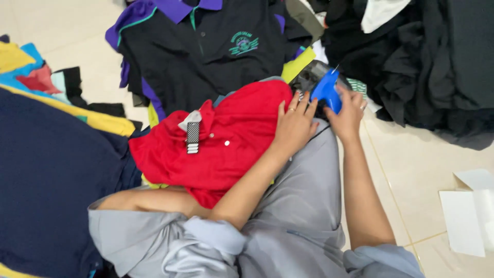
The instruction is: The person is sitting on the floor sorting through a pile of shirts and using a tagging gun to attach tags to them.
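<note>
Both hands meet at the red shirt's right edge: left hand (294, 123) pressed flat on red shirt (226, 139), right hand (346, 116) gripping the blue tagging gun (326, 88) just beside it.

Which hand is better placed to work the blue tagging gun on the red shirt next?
Probably the right hand: it already grips the blue gun at the red shirt edge. The left hand lies flat on the shirt, pinning the cloth.
</note>
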